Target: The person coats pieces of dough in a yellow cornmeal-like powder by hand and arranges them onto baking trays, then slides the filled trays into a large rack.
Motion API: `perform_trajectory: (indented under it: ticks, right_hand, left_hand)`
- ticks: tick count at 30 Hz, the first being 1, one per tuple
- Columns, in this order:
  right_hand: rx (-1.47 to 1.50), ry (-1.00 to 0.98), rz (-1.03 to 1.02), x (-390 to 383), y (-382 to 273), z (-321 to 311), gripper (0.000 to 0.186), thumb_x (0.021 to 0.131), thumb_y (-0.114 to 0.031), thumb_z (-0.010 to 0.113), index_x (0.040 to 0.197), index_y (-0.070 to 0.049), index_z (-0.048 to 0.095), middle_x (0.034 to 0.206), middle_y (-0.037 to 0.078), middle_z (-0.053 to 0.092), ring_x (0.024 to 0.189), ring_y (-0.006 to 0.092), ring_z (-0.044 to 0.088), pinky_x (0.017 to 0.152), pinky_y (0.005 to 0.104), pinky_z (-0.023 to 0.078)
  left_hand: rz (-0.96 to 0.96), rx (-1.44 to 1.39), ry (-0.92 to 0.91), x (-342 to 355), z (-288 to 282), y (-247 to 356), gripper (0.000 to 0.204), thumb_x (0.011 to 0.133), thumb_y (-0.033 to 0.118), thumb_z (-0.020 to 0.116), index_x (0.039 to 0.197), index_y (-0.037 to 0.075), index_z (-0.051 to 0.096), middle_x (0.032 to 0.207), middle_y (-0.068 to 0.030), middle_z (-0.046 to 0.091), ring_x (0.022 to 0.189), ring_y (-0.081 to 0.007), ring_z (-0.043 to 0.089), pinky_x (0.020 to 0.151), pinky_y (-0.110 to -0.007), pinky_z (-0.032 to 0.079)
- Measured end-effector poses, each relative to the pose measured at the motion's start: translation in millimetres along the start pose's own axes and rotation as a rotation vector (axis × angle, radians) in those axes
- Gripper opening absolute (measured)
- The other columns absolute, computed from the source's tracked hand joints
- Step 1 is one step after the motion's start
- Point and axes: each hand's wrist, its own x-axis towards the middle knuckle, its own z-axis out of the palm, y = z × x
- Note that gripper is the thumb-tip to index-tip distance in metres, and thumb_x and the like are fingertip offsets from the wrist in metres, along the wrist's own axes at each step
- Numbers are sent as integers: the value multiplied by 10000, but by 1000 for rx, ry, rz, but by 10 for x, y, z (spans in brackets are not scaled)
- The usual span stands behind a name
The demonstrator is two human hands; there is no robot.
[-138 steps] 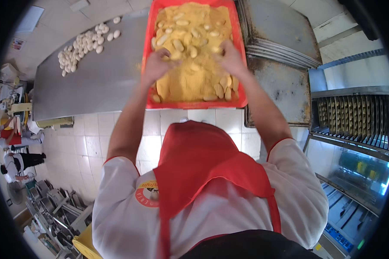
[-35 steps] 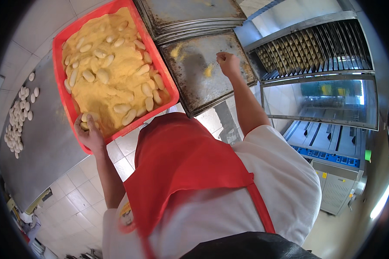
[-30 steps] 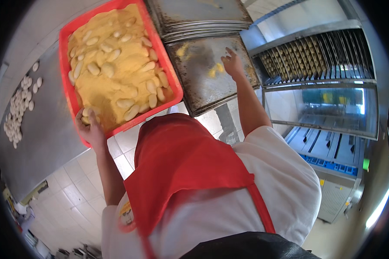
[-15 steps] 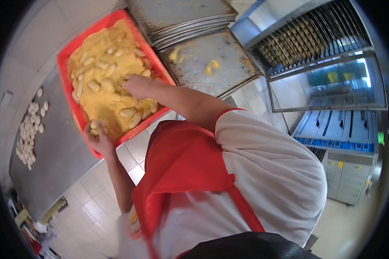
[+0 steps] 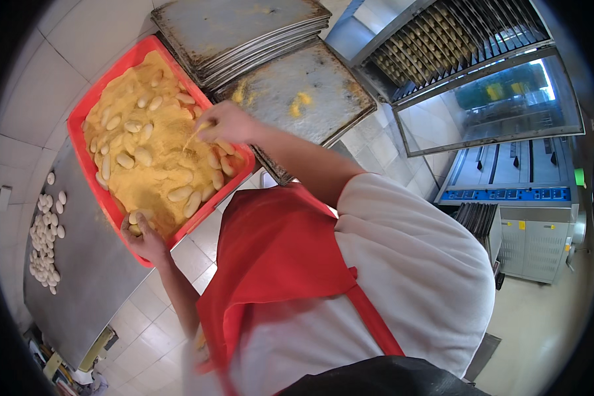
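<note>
A red tray (image 5: 75,135) holds yellow crumb-like meal (image 5: 165,177) with pale oval dough pieces (image 5: 124,159) lying in it. At its near left corner, my left hand (image 5: 144,241) is curled round pale dough pieces (image 5: 136,218). Over the tray's right side, my right hand (image 5: 224,124) is pinched on yellow meal, and grains trail below its fingertips. A worn metal baking sheet (image 5: 310,86) sits right of the tray, with yellow smears on it.
Several stacked metal trays (image 5: 237,30) stand behind the sheet. A steel table (image 5: 96,251) bears many white dough pieces (image 5: 46,244). On the right are a rack of filled trays (image 5: 435,43), an open glass door (image 5: 482,109) and a steel oven (image 5: 505,171). Tiled floor (image 5: 158,317) shows below.
My right hand has swung left from the baking sheet to above the red tray. The view has turned, shifting the scene. My left hand stays at the tray's corner.
</note>
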Motion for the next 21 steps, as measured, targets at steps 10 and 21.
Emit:
perform_trajectory:
  ticks: [10, 21]
  right_hand:
    - [-891, 355, 687, -1103, 2288, -2791, 295, 849, -256, 724, 1091, -117, 820, 1030, 225, 762, 976, 375, 751, 879, 411, 592]
    - [-818, 416, 644, -1064, 2793, -3052, 269, 852, -205, 667, 1052, -118, 825, 1021, 226, 760, 958, 371, 751, 882, 438, 590]
  left_hand:
    - [-18, 89, 3, 17, 106, -1, 344, 1026, 208, 690, 1239, -53, 621, 1157, -144, 686, 1028, -234, 665, 896, -345, 557]
    - [-7, 172, 39, -17, 125, 72, 353, 1030, 224, 691, 1237, -54, 626, 1150, -153, 696, 1016, -230, 680, 897, -345, 562]
